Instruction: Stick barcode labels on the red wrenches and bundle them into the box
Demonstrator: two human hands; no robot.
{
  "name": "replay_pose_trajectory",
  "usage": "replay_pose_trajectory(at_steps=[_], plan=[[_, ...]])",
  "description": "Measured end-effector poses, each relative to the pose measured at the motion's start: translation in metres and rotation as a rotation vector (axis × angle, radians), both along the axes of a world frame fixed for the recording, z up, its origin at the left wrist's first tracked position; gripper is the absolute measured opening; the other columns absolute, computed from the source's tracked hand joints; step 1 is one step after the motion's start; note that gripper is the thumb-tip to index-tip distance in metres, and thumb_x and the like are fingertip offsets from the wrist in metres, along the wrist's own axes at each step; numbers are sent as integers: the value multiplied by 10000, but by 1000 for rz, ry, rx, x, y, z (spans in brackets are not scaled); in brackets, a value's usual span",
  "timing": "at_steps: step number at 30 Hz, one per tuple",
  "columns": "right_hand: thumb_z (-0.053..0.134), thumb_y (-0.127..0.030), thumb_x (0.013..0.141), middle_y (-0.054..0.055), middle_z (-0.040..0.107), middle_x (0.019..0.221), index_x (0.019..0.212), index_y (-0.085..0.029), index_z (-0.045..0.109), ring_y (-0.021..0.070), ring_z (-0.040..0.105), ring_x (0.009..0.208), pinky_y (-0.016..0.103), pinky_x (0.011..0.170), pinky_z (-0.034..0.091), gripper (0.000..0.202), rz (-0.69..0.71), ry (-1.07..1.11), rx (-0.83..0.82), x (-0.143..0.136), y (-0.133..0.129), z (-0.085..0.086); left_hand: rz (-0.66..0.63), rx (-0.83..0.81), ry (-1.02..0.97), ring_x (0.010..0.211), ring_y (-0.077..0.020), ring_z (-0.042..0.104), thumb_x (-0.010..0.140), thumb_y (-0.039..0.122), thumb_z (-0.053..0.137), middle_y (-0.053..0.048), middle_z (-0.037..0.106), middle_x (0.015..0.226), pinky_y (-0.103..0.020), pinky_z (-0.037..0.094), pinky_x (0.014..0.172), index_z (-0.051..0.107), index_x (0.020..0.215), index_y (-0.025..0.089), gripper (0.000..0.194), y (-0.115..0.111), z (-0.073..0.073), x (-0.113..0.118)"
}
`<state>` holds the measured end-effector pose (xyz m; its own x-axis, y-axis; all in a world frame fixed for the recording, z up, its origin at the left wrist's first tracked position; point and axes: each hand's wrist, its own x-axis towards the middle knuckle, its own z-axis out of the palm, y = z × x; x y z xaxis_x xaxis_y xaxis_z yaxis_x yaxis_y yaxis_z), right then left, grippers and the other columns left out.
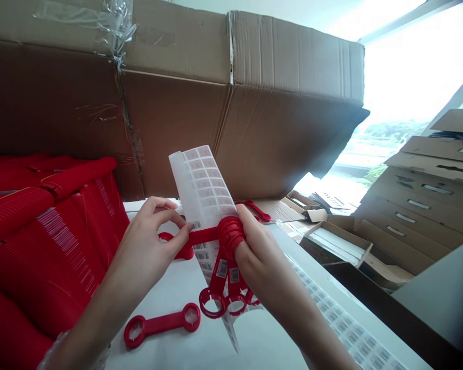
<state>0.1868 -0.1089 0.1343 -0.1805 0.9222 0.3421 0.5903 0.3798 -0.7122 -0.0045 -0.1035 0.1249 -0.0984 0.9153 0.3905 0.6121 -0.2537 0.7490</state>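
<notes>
My right hand (252, 246) is wrapped round the ring ends of several red plastic pieces (231, 234), whose other ends fan out downward; two carry small barcode labels. Behind them a sheet of barcode labels (208, 180) rises, its top curled over; what holds it is hidden. At the left, my left hand (158, 228) has thumb and index finger pinched at the handle of one red piece (204, 235), which points left. Below, another red piece (165, 322) with a ring at each end lies on the white table (158, 354).
Stacked red pieces (69, 226) fill the left side. A large cardboard box (177, 103) spans the back. Another label sheet (343, 324) lies on the right, beside open boxes (339, 241) and stacked cartons (420, 200). More red pieces (258, 210) lie behind my right hand.
</notes>
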Motion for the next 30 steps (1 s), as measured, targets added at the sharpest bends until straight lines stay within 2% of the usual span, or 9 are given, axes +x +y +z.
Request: replay_pose_trajectory(at_steps=[3,6,8,12,17,20,23,25,30], plan=[[361,-177,983,-46,564,784,863,-261,387,149,528,654,241,496,428,149,3,32,-49,0,1,-1,-25,-14,-37,1028,-166,634,871,500,651,64,561,1229,-229,502,554,685,699,285,278,-3,3,1],[368,-209,1005,-51,559,771,859,-261,384,145,514,653,239,494,422,157,10,73,-65,0,1,-2,-23,7,-43,1078,-182,623,861,510,661,62,560,1233,-228,516,597,691,699,290,275,-9,8,3],[375,-225,1018,-51,555,767,856,-259,390,144,510,666,239,505,420,166,22,95,-64,0,1,-3,-47,-16,-56,1091,-199,617,864,531,655,60,561,1241,-253,538,666,701,721,304,272,-13,12,2],[384,-268,1040,-42,552,784,852,-256,381,148,505,695,256,517,391,188,32,105,-69,2,2,-2,-178,-128,-171,1158,-253,619,850,611,640,45,569,1296,-384,552,971,703,751,307,325,-17,18,-9],[375,-323,1063,-49,513,755,821,-254,337,143,439,654,273,553,389,254,49,143,-107,4,3,-1,-242,-154,-204,1323,-305,528,838,655,625,45,528,1394,-419,579,984,722,774,338,338,-18,22,-24],[366,-329,1067,-43,524,767,823,-254,340,150,454,675,275,562,395,257,58,150,-112,3,2,0,-314,-172,-173,1417,-322,421,842,601,649,44,538,1369,-518,463,1127,712,711,335,302,-21,24,-24],[366,-304,1063,-38,531,769,830,-254,354,149,454,676,270,569,403,238,69,158,-107,1,-1,1,-221,-122,-82,1416,-342,384,841,601,643,49,518,1375,-652,282,1202,721,697,356,295,-23,23,-21],[366,-286,1057,-34,527,767,838,-254,365,147,438,660,262,555,398,222,69,175,-120,1,-2,1,-159,-99,-18,1391,-344,386,840,617,629,59,502,1391,-690,222,1206,737,711,381,290,-22,21,-19],[381,-271,1045,-29,536,775,857,-254,395,141,433,633,249,531,396,189,82,205,-128,2,-6,1,-173,-82,39,1346,-354,412,829,628,619,73,510,1399,-681,297,1175,745,705,394,293,-21,16,-17]])
